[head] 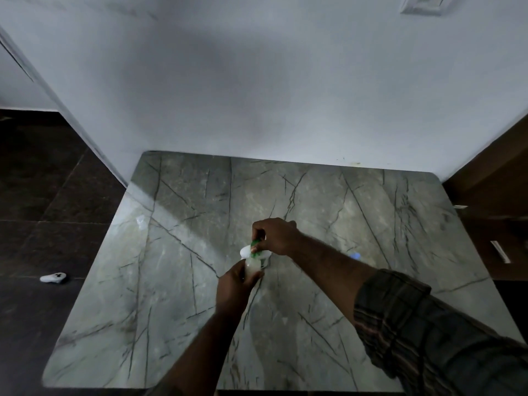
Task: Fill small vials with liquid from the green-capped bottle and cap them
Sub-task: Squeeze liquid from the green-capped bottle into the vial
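My left hand point(235, 284) grips the clear body of the bottle point(253, 266) above the middle of the marble table point(177, 310). My right hand point(275, 236) comes from the right and pinches the green cap point(255, 247) on top of the bottle. A white rounded object point(246, 250) shows just behind the cap, partly hidden by my hands. A small blue thing point(355, 256), perhaps a vial cap, lies on the table behind my right forearm. A faint clear item point(141, 222) rests at the table's left side. I see no vials plainly.
The table stands against a white wall point(257, 95). Dark floor tiles lie to the left, with a small white object point(53, 278) on them. Brown wooden furniture point(491, 195) borders the table's right side.
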A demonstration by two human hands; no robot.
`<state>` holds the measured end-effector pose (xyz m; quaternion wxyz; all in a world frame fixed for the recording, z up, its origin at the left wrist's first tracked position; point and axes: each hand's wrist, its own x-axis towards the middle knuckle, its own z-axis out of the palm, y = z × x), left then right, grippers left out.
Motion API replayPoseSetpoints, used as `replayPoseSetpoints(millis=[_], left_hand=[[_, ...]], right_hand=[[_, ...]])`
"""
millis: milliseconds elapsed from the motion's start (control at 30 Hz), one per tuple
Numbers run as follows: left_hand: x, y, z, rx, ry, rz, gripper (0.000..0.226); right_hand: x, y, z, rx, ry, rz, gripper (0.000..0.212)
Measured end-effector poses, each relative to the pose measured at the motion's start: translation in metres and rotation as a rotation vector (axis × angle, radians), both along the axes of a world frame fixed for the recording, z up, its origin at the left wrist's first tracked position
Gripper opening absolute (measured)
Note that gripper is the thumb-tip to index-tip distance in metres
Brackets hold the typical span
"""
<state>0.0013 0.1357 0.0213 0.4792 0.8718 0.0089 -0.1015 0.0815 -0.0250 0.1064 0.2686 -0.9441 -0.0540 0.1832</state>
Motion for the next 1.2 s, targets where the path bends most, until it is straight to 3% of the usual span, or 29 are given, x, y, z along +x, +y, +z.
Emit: replayPoseSetpoints(millis=[333,433,667,833,1000,1200], left_hand=[[-0.001,0.002,0.002,-0.004,0.009,-0.013,0.044],[0.001,0.002,0.006,-0.001,0.002,-0.007,0.045],[0.0,0.0,0.011,-0.04,-0.003,-0.004,0.046],[-0.001,0.001,0.013,-0.071,0.017,-0.004,0.048],[-0.001,0.003,0.011,-0.079,0.026,0.007,0.047],[-0.003,0.004,0.008,-0.102,0.018,0.024,0.047]], right_hand=[[0.001,0.0,-0.005,-0.002,0.0,0.05,0.024],[0.006,-0.003,-0.002,0.077,-0.005,0.076,0.024],[0.006,-0.005,-0.005,0.198,0.046,0.02,0.027],[0.005,-0.009,-0.007,0.249,0.1,-0.088,0.042],[-0.004,-0.004,-0.02,0.361,0.139,-0.337,0.032],[-0.004,-0.004,-0.022,0.403,0.168,-0.304,0.021]])
